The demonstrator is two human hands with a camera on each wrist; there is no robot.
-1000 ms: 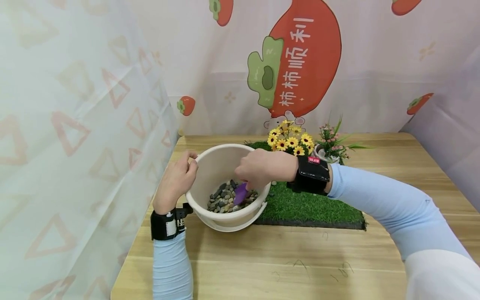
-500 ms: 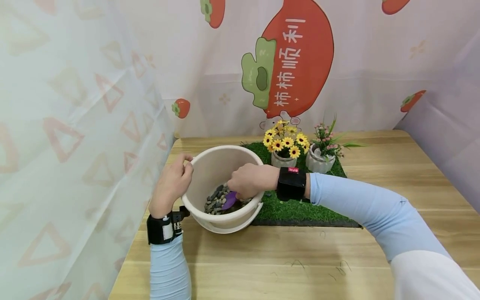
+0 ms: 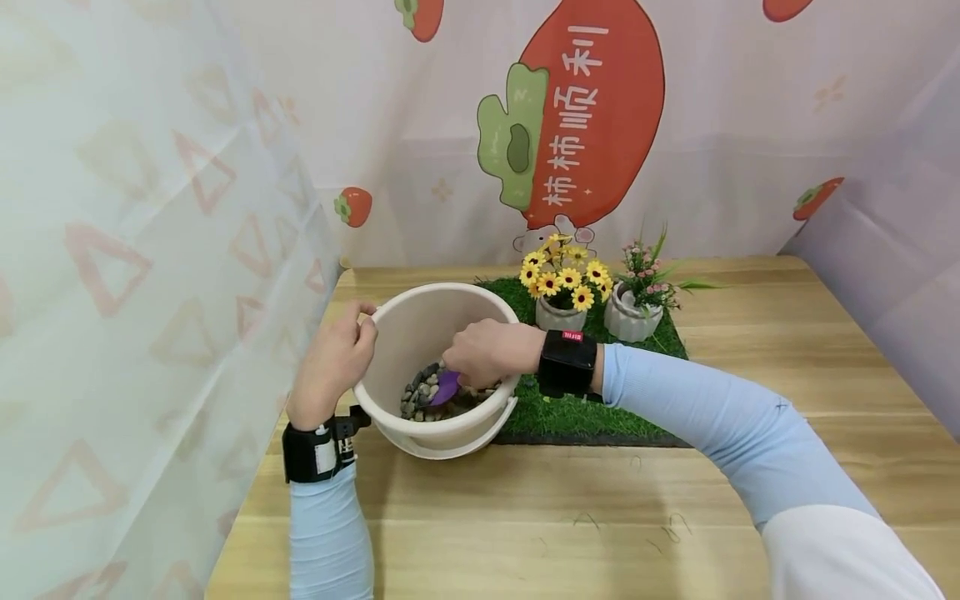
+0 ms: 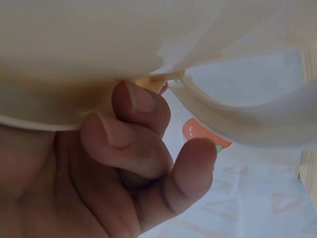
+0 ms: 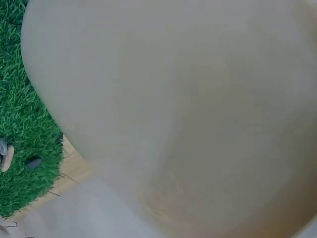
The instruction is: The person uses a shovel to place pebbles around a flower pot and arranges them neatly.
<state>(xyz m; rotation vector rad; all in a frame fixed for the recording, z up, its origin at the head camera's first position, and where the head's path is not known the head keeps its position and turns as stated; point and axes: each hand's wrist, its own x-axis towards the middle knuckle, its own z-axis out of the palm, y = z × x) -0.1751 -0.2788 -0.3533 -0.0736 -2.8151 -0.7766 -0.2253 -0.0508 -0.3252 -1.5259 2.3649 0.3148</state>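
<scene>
A cream bucket [image 3: 397, 333] with pebbles [image 3: 417, 393] in its bottom stands at the left of the table. My left hand [image 3: 332, 360] grips its left rim; in the left wrist view the curled fingers [image 4: 193, 168] lie under the rim against the outer wall. Inside the bucket, my right hand [image 3: 491, 352] holds a purple scoop [image 3: 446, 388], its blade down among the pebbles. The scoop's handle is hidden by the hand. The right wrist view is filled mostly by the blurred bucket wall [image 5: 148, 99], and the right hand is not seen there.
Behind and right of the bucket lies a green turf mat [image 3: 585, 417]. On it stand a pot of yellow flowers [image 3: 561, 317] and a pot of pink flowers [image 3: 633, 321]. A few stones [image 5: 7, 156] lie on the turf. Curtains rise behind and at both sides.
My right hand has pushed the purple scoop down and left into the pebbles. The left hand keeps its grip on the rim. The whole head view has shifted slightly.
</scene>
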